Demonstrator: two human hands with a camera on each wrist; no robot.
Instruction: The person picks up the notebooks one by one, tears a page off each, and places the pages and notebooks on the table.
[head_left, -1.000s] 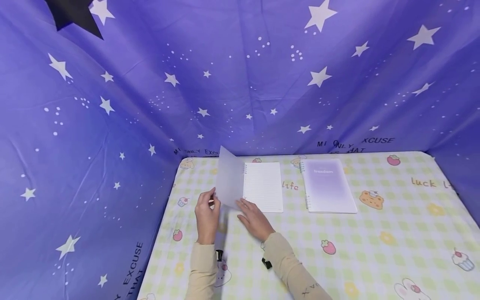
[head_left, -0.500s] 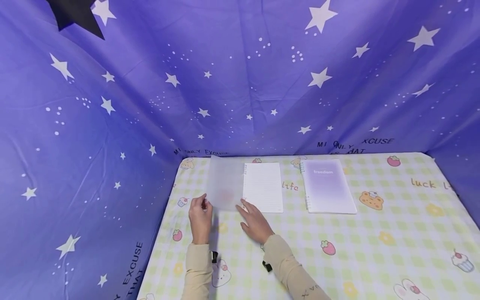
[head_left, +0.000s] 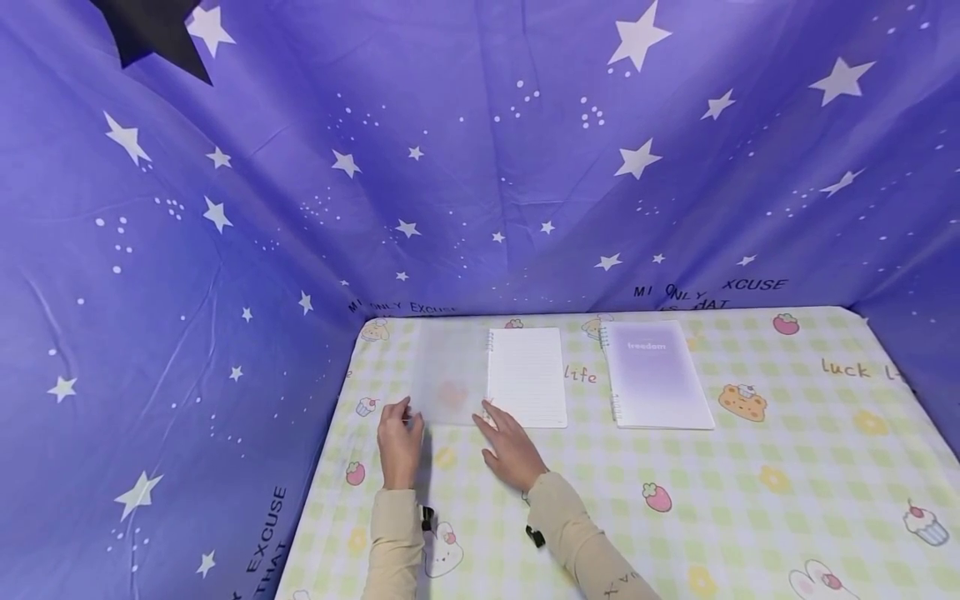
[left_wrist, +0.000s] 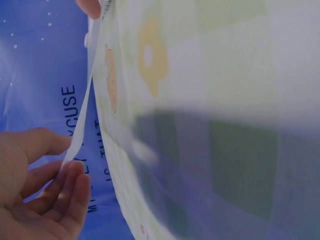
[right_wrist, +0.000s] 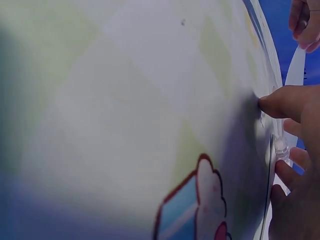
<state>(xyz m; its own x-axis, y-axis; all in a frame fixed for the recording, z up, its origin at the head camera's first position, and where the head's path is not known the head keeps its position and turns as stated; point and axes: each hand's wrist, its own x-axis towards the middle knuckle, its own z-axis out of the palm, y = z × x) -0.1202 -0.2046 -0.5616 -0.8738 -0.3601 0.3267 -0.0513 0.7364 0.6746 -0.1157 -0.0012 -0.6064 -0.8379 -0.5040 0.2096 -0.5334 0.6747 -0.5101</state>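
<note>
A spiral notebook (head_left: 527, 379) lies with its translucent cover (head_left: 450, 367) folded over to the left and lined pages showing. My left hand (head_left: 400, 442) pinches the cover's lower left corner between thumb and fingers. In the left wrist view the cover (left_wrist: 84, 117) appears edge-on, a thin strip running from the left hand (left_wrist: 42, 185) up above the cloth. My right hand (head_left: 513, 446) touches the notebook's lower edge by the spiral binding, its fingers fairly straight. From the right wrist, that hand's fingers (right_wrist: 290, 102) show spread beside a clear ring of the binding (right_wrist: 281, 148).
Right of the open notebook lies a closed spiral notebook (head_left: 658, 375) with a purple "freedom" cover. A checked tablecloth (head_left: 750, 492) with cartoon prints covers the table. Purple star-printed curtains (head_left: 480, 150) hang right behind the table's back edge and at its sides.
The translucent cover, upright and tilted a second ago, has swung down leftward to lie nearly flat. My left hand has moved left and slightly lower with it; the right hand has barely shifted.
</note>
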